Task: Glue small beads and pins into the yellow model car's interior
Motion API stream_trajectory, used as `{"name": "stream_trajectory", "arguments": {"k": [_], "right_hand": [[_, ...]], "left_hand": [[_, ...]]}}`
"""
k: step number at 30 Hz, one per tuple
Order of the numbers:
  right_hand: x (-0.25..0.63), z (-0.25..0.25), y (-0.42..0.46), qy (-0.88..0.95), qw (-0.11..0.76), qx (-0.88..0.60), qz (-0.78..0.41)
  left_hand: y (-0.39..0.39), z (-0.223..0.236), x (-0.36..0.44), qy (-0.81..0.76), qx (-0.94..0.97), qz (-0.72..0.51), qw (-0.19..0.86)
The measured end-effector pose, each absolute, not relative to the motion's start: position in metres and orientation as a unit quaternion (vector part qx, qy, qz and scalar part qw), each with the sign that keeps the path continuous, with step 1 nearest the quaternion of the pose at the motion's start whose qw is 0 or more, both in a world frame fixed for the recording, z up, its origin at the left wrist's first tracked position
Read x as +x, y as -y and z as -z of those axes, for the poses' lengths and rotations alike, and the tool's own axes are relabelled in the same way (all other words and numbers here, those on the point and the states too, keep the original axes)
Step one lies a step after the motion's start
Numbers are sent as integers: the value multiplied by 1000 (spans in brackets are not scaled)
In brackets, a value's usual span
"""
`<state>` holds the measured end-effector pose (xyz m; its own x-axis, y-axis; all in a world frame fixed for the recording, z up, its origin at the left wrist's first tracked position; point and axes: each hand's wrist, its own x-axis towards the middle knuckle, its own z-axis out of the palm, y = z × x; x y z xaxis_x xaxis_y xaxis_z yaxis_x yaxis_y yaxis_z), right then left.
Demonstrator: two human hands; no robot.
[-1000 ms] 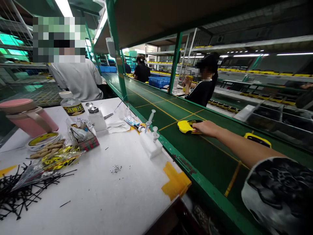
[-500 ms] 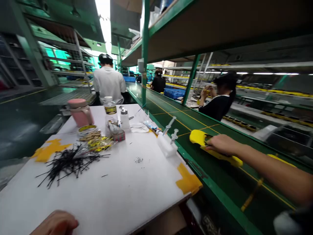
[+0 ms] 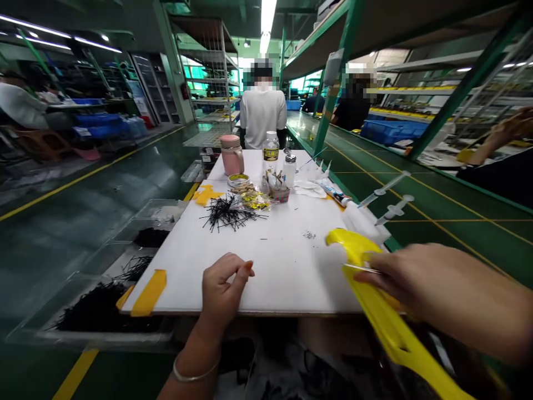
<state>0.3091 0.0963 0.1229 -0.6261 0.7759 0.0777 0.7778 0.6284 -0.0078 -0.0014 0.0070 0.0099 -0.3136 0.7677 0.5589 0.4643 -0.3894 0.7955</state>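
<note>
My right hand point(image 3: 400, 278) grips a long yellow plastic part point(image 3: 387, 328) with a wide curved end, tilted over the table's right front corner. A thin metal tool point(image 3: 362, 268), perhaps tweezers, sticks out from the same fingers. Over the front of the white table point(image 3: 275, 278), my left hand point(image 3: 225, 286) is curled closed, thumb against the fingers, and no object shows in it. Beyond it lie a pile of black cable ties point(image 3: 229, 214), a plastic bag with yellow bits point(image 3: 254, 201) and a scatter of tiny grains point(image 3: 308, 235).
A pink mug point(image 3: 232, 155), a labelled bottle point(image 3: 270, 153) and a small dispenser point(image 3: 289, 169) stand at the back. Two syringes point(image 3: 385, 189) rise at the right, beside the green conveyor point(image 3: 441, 211). Bins of black strips point(image 3: 95, 305) sit left. A person in white point(image 3: 263, 114) is ahead.
My right hand has brought the yellow part from the conveyor over to the table's edge. The view has swung left, and my left hand shows more fully, still closed.
</note>
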Motion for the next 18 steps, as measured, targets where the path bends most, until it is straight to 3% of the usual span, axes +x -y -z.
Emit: {"name": "stream_trajectory", "arguments": {"k": [4,9,15,18], "right_hand": [[195,-113,-114,920,-96,-374,62],[124,-93,-143,928,-82,-362,41],[152,-102,-161,909,-18,-417,14],[208,-104,-166,885,127,-445,-60]], "left_hand": [[-8,-5,-2,-559,548,-610,123],[-9,2,-12,-610,494,-607,118],[-48,-33,-59,-689,544,-466,107],[-85,-45,-86,-744,568,-345,66]]}}
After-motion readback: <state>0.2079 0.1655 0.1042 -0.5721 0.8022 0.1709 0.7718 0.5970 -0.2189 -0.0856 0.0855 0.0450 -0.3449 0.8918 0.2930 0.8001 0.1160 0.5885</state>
